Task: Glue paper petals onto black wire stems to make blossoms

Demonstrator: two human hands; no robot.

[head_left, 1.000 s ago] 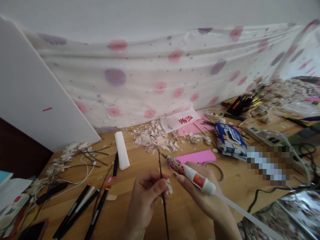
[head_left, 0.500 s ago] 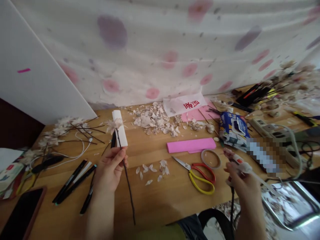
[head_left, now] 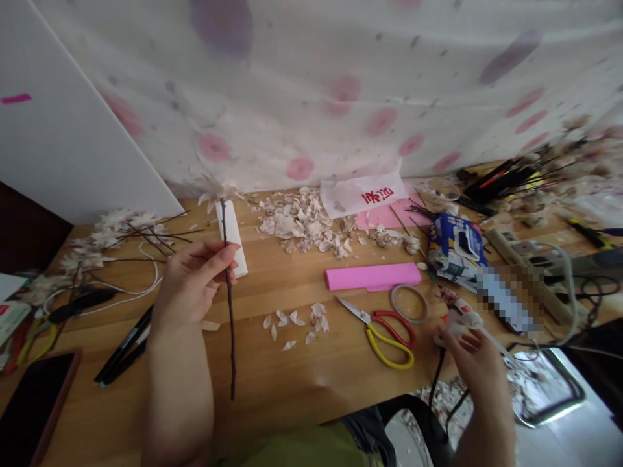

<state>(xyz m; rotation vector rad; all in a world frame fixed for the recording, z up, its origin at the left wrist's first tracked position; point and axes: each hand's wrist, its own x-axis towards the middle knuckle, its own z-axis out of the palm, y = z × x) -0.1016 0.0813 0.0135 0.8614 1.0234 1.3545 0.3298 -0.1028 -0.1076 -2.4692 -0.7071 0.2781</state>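
Wooden table (head_left: pixel 302 383) under a spotted cloth (head_left: pixel 341 91), with one flower twig in my left hand and one glue gun in my right.

At centre-left my left hand (head_left: pixel 192 285) pinches a single dark twig (head_left: pixel 228 311) upright between thumb and fingers, its one pale blossom (head_left: pixel 214 189) at the top. At lower right my right hand (head_left: pixel 470 350) is wrapped around the glue gun (head_left: pixel 457 312). Between them lie one pair of scissors (head_left: pixel 384 327), seven loose petals (head_left: pixel 294 322), one tape ring (head_left: pixel 409 303) and one pink strip (head_left: pixel 372 277).

Both hands (head_left: pixel 192 285) (head_left: pixel 470 353) closed, apart
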